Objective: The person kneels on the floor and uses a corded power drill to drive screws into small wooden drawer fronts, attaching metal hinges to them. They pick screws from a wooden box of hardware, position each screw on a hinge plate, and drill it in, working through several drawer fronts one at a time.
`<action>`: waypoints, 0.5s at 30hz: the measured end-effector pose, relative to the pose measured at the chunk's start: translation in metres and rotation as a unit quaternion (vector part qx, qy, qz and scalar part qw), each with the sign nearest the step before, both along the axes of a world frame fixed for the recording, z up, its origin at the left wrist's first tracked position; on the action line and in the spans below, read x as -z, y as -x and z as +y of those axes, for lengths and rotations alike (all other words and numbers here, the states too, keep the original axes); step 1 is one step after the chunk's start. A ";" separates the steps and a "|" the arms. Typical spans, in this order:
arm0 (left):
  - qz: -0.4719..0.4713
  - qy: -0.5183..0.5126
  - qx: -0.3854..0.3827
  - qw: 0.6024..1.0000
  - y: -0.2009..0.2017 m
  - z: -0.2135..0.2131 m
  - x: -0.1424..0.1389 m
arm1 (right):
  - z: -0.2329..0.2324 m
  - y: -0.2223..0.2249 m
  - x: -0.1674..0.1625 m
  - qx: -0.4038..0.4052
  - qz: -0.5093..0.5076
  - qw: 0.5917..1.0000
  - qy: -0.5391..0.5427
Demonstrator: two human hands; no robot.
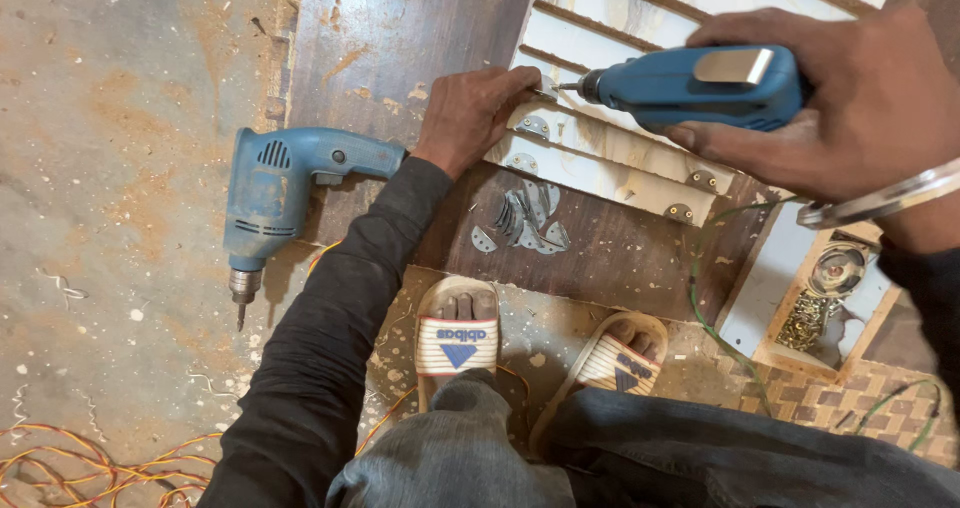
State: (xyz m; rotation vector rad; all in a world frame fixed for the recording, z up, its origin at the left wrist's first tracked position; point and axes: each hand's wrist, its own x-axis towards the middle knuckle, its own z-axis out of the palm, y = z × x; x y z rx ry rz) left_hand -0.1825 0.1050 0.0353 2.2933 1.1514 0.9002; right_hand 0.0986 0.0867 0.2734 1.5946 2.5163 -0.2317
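Fingers of the right hand (850, 103) wrap tightly around a blue power screwdriver (700, 88), its bit aimed at a small metal plate (545, 93) on the slatted pale panel (610, 153). Fingertips of the left hand (470, 118) press together against that panel beside the bit, pinching at the plate. Nearer the person, sandalled feet (457, 338) rest on the dusty floor. Loose metal plates (525, 223) lie heaped on the dark board (390, 28). A second blue drill (275, 193) lies unheld to the left, and a box of screws (815, 303) sits to the right.
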 end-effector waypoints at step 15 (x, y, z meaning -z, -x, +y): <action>-0.018 0.008 -0.011 1.000 0.002 -0.001 -0.004 | 0.032 0.083 -0.043 -0.129 -0.243 0.962 -0.010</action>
